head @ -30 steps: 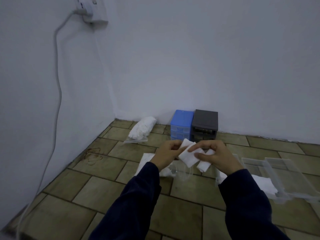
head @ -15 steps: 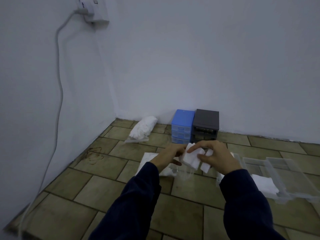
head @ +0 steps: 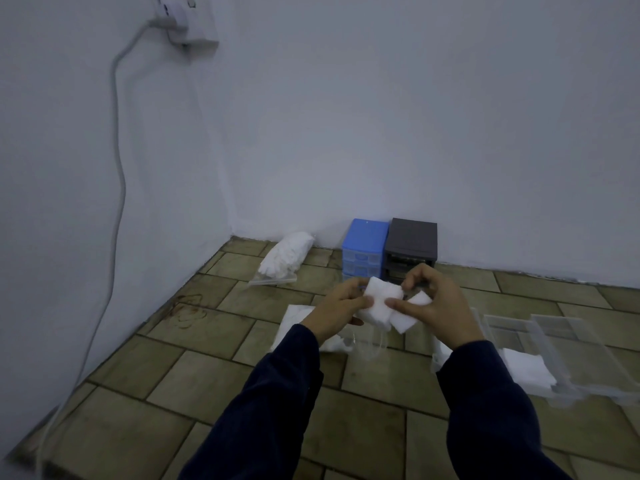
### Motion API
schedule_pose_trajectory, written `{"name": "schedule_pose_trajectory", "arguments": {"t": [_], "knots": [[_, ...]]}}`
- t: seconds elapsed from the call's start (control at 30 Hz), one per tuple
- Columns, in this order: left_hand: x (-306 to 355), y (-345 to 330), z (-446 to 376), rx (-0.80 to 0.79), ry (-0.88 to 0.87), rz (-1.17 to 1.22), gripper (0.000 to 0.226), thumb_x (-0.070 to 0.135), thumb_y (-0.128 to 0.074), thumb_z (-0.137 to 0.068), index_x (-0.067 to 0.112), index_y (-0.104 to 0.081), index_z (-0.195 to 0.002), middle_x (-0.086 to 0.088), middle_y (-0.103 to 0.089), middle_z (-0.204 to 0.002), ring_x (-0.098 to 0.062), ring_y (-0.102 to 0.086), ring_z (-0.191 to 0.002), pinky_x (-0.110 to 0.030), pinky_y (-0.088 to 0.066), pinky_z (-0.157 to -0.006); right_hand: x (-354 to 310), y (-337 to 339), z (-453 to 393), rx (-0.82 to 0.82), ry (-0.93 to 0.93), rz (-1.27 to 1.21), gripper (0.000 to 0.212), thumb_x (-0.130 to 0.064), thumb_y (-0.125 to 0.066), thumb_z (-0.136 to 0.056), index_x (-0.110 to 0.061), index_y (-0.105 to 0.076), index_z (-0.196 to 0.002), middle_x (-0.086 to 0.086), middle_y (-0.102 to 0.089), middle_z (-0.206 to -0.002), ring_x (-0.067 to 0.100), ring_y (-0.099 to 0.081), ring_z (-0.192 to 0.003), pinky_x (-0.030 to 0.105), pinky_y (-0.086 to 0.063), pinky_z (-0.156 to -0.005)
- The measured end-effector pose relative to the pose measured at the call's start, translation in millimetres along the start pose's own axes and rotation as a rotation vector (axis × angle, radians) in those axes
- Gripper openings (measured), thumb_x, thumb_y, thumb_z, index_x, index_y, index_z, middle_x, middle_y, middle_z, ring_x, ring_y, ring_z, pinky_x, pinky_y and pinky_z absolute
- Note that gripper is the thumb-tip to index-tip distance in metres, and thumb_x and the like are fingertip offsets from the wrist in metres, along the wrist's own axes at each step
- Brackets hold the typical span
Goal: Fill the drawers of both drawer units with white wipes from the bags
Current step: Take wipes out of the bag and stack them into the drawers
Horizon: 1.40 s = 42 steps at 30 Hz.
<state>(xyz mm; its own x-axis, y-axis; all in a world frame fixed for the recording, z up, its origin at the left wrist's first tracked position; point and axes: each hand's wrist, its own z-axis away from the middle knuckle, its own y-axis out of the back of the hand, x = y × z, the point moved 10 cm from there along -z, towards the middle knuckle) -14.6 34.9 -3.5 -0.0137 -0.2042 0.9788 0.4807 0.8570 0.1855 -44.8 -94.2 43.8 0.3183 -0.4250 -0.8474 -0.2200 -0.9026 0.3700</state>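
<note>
Your left hand (head: 337, 306) & right hand (head: 438, 303) both pinch the wipes (head: 381, 303); clear drawer (head: 568, 386) w/ wipes lies at 4 o'clock, right hand nearer.

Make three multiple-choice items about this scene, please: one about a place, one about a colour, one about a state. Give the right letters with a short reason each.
1. Where does the full bag of wipes lie?
A. left of the blue drawer unit
B. on top of the dark grey unit
C. inside a clear drawer

2. What colours are the two drawer units by the wall?
A. red and white
B. blue and dark grey
C. green and yellow

3. What are the hands doing?
A. both hang idle
B. both hold white wipes
C. one pulls the cable

Answers:
1 A: the bag lies on the floor left of the blue drawer unit.
2 B: the dark grey drawer unit stands beside the blue one.
3 B: the left hand and right hand pinch white wipes.
</note>
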Motion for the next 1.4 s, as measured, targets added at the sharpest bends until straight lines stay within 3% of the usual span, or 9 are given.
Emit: {"name": "schedule_pose_trajectory", "arguments": {"t": [0.13, 0.3, 0.47, 0.6, 0.73, 0.87, 1.1, 1.3, 1.4], "knots": [[5, 11, -2, 0.084, -0.09, 0.03, 0.032, -0.001, -0.043, -0.095, 0.024, -0.029, -0.109, 0.0, -0.051, -0.085, -0.015, -0.053, -0.08, -0.024, -0.047, -0.065, 6, 0, 1, -0.024, -0.071, -0.113, 0.045, -0.007, -0.082, -0.064, -0.016, -0.039, -0.055, -0.003, -0.057, -0.06, 0.007, -0.053, -0.06, 0.023, -0.049, -0.064], [11, 8, 1, 0.071, -0.155, -0.107, 0.034, -0.002, -0.04, -0.094, 0.02, -0.053, -0.071, 0.002, -0.056, -0.08, -0.013, -0.05, -0.076, -0.02, -0.041, -0.065, 4, -5, 2, -0.075, -0.118, -0.243, 0.021, -0.003, -0.08, -0.063, -0.008, -0.061, -0.056, -0.006, -0.066, -0.059, 0.006, -0.063, -0.063, 0.017, -0.05, -0.062], [11, 0, 5, 0.04, -0.119, -0.023, 0.018, 0.012, -0.048, -0.095, 0.017, -0.064, -0.091, 0.007, -0.062, -0.089, -0.007, -0.056, -0.085, -0.017, -0.046, -0.073, 3, -1, 4, -0.035, -0.13, -0.357, 0.011, 0.006, -0.074, -0.068, -0.001, -0.07, -0.076, -0.005, -0.071, -0.068, 0.003, -0.066, -0.066, 0.012, -0.05, -0.06], [7, -2, 6, 0.022, -0.074, 0.065, 0.018, 0.025, -0.053, -0.093, 0.014, -0.067, -0.091, 0.002, -0.065, -0.087, -0.011, -0.06, -0.082, -0.018, -0.047, -0.075, 2, -2, 4, -0.017, -0.118, -0.403, 0.016, 0.009, -0.073, -0.068, -0.002, -0.067, -0.079, -0.002, -0.072, -0.071, 0.006, -0.067, -0.07, 0.016, -0.053, -0.063], [10, 0, 4, 0.022, -0.131, 0.006, 0.013, 0.019, -0.059, -0.09, 0.013, -0.067, -0.081, 0.003, -0.064, -0.08, -0.01, -0.057, -0.079, -0.02, -0.045, -0.075, 6, -4, 4, 0.011, -0.12, -0.393, 0.022, 0.002, -0.074, -0.068, -0.009, -0.065, -0.085, 0.007, -0.071, -0.088, 0.016, -0.067, -0.086, 0.028, -0.057, -0.075], [11, 11, 3, 0.1, -0.173, 0.075, 0.011, 0.016, -0.063, -0.087, 0.018, -0.066, -0.076, 0.004, -0.063, -0.077, -0.007, -0.056, -0.074, -0.016, -0.045, -0.07, 20, 12, 3, 0.185, -0.19, -0.264, 0.02, -0.008, -0.077, -0.071, -0.014, -0.06, -0.079, 0.003, -0.063, -0.081, 0.013, -0.057, -0.075, 0.02, -0.05, -0.065], [10, 12, -1, 0.12, -0.185, 0.063, 0.003, 0.013, -0.067, -0.084, 0.012, -0.064, -0.084, -0.005, -0.064, -0.086, -0.014, -0.058, -0.08, -0.02, -0.049, -0.07, 17, -2, 4, 0.116, -0.19, -0.272, 0.012, -0.011, -0.073, -0.076, -0.014, -0.063, -0.071, -0.004, -0.066, -0.072, -0.003, -0.06, -0.063, 0.011, -0.048, -0.06], [10, 16, -3, 0.167, -0.203, 0.04, 0.022, 0.007, -0.07, -0.08, -0.002, -0.061, -0.098, -0.016, -0.065, -0.096, -0.023, -0.06, -0.085, -0.031, -0.053, -0.075, 12, -10, 4, 0.046, -0.187, -0.378, 0.008, -0.003, -0.066, -0.082, -0.01, -0.064, -0.079, 0.003, -0.068, -0.081, 0.005, -0.064, -0.071, 0.015, -0.052, -0.062], [8, 15, -2, 0.158, -0.187, 0.07, 0.019, 0.009, -0.068, -0.083, 0.005, -0.062, -0.101, -0.013, -0.066, -0.103, -0.021, -0.062, -0.092, -0.029, -0.053, -0.081, 12, -5, 6, 0.082, -0.186, -0.409, 0.008, -0.004, -0.059, -0.087, -0.01, -0.065, -0.086, 0.004, -0.067, -0.086, 0.009, -0.063, -0.077, 0.016, -0.053, -0.066]]}}
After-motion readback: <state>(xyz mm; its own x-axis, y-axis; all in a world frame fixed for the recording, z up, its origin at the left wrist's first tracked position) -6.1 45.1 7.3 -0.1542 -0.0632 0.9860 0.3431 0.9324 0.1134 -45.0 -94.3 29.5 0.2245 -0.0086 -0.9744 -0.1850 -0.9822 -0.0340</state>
